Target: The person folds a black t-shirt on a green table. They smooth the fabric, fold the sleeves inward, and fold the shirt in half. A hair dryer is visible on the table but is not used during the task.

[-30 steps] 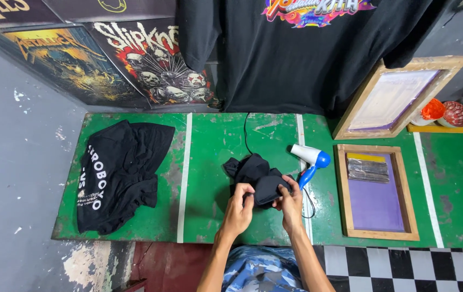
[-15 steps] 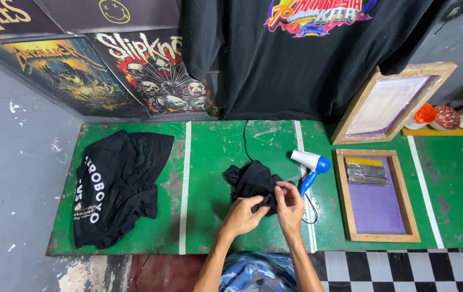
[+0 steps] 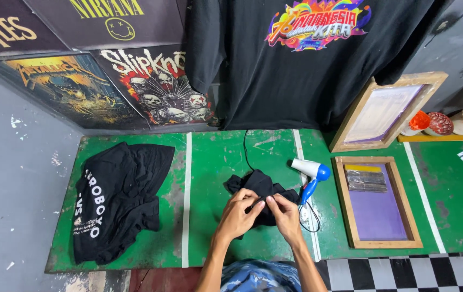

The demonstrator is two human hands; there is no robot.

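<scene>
On a green table (image 3: 215,162) against a poster-hung wall (image 3: 134,70), the left hand (image 3: 238,213) and right hand (image 3: 285,213) both pinch a black cloth (image 3: 258,186).

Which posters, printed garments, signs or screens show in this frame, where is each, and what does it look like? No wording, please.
Band posters: leaning on the wall at upper left, dark rectangles with yellow, red and white artwork.
Hanging black T-shirt: top centre, multicoloured chest print.
Crumpled black garment: left on the green table, white lettering along its edge.
Wood-framed printing screens: right, one flat with purple mesh, one leaning with pale mesh.
No electronic screens or packages.
</scene>
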